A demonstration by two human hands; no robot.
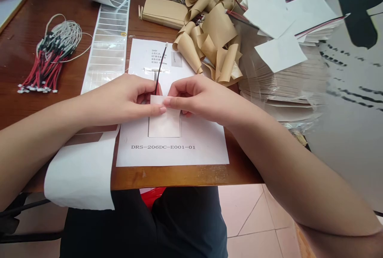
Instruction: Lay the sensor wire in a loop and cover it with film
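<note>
Over a printed sheet (172, 155) on the wooden table, both my hands pinch the top edge of a small white rectangular pad (164, 124). My left hand (131, 96) has its thumb on the pad's front near the upper left, its fingers behind. Close beside it, my right hand (197, 96) presses its thumb on the upper right, with fingertips curled behind. A thin black and red wire (160, 66) rises from the pad's top edge to a small pale connector. What the fingers behind the pad touch is hidden.
A bundle of wires (56, 52) with red ends lies at left. Beside it runs a label strip (109, 36), its roll at the back. Curled brown papers (220, 30) lie behind my right hand. White pads with wires (287, 10) top a tall stack (281, 82) at right.
</note>
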